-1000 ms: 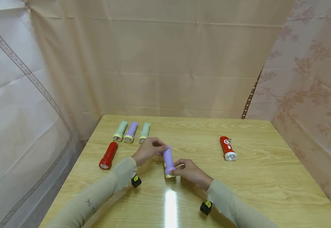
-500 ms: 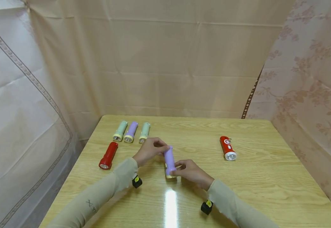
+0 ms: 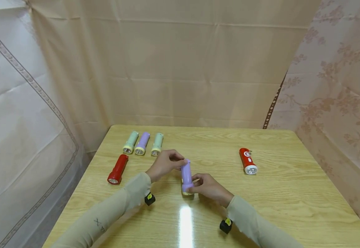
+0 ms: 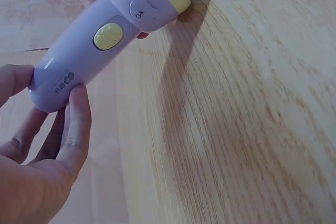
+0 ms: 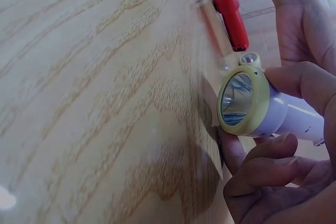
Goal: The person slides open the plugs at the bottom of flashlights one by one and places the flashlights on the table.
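Between both hands is a purple flashlight (image 3: 186,175) with a pale yellow lens ring. It tilts with its lens end low and toward the person. My left hand (image 3: 165,164) pinches the tail end between thumb and fingers. At the head end, my right hand (image 3: 210,188) grips the flashlight by thumb and fingertips. A yellow switch (image 4: 108,36) shows on the barrel in the left wrist view. In the right wrist view the lens (image 5: 237,100) faces the camera, close over the wooden table (image 5: 105,103).
At the back left lie two mint flashlights (image 3: 132,139) and another purple flashlight (image 3: 143,142) in a row. A red flashlight (image 3: 118,168) lies before them. Far right is a red flashlight with a white ring (image 3: 248,161). Cloth curtains (image 3: 180,69) surround the table (image 3: 279,199).
The held purple flashlight has shifted slightly to the right and stands a little straighter. Both hands moved with it. The other flashlights have stayed in place.
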`<state>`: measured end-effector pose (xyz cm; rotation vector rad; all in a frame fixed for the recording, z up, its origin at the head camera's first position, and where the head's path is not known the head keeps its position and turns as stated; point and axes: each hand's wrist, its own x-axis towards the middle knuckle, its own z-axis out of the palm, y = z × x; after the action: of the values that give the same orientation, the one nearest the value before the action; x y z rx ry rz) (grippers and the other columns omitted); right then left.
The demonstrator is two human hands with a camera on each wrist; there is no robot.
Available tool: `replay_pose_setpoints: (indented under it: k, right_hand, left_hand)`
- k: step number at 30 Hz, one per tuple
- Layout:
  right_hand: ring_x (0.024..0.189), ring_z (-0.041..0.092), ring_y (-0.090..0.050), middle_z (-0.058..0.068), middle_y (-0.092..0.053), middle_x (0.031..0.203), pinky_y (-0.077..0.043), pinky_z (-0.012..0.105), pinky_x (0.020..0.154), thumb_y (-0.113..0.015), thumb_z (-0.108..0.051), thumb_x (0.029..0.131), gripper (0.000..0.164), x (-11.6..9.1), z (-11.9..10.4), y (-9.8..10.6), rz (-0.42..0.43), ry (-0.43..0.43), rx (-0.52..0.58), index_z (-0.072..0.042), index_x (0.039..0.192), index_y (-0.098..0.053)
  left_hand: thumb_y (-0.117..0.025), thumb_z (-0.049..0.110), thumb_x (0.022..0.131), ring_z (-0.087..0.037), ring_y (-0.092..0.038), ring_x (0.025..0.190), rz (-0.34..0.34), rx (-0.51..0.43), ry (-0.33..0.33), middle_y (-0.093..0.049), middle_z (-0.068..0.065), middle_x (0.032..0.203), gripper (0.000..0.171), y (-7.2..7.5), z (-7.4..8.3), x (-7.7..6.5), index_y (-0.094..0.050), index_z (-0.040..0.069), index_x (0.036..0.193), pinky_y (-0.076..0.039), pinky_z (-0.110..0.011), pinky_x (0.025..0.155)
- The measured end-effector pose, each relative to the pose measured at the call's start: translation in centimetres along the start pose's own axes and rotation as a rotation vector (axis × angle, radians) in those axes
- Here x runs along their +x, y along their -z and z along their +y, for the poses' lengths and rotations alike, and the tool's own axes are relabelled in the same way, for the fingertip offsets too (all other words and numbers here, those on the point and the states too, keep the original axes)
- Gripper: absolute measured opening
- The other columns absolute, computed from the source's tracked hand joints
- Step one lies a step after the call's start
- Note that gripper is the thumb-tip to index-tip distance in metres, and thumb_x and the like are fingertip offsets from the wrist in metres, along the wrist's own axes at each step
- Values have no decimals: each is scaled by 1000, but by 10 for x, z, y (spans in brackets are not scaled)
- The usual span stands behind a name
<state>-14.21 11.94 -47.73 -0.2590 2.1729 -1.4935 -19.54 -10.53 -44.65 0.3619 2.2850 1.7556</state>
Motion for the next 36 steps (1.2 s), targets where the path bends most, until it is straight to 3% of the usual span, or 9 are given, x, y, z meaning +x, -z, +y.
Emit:
replay_pose_setpoints:
  k: [4, 11, 26, 33, 36]
  right_hand:
    - [97, 21, -65, 9, -71, 104, -51, 36, 85, -85, -29, 86, 49, 0, 0, 0, 6, 5, -7, -3, 122, -65]
    - [95, 21, -64, 10, -70, 103, -52, 36, 84, -85, -18, 85, 48, -1, -1, -2, 32, 17, 6, 0, 122, -61]
    - [94, 24, -55, 11, -63, 104, -45, 34, 78, -89, -18, 81, 50, 1, 6, -2, 26, 67, -15, -3, 116, -57]
    - [97, 26, -54, 10, -62, 105, -44, 36, 80, -90, -17, 81, 66, 2, 8, -3, -1, 104, -15, -5, 136, -57]
    - [97, 26, -54, 11, -61, 105, -44, 37, 81, -90, -16, 80, 65, 1, 8, -4, -7, 116, -17, -5, 136, -58]
  left_hand:
    - [-82, 29, 90, -21, -70, 91, -7, 33, -38, -74, -4, 99, 22, -1, 2, -2, -74, 11, 99, -58, -53, 87]
    - [-83, 33, 90, -19, -67, 95, -30, 136, -134, -73, 2, 101, 20, -2, 6, -4, -74, 19, 100, -56, -38, 81]
    - [-84, 27, 89, -20, -66, 100, -194, 66, -190, -72, 0, 108, 29, -4, 6, -8, -74, 17, 114, -58, -36, 87]
    - [-85, 22, 87, -22, -67, 96, -261, 68, -218, -71, -1, 107, 30, -3, 4, -12, -73, 19, 114, -58, -37, 82]
    - [-84, 19, 87, -22, -66, 97, -283, 65, -234, -71, -1, 107, 29, -3, 3, -13, -73, 19, 114, -57, -37, 84]
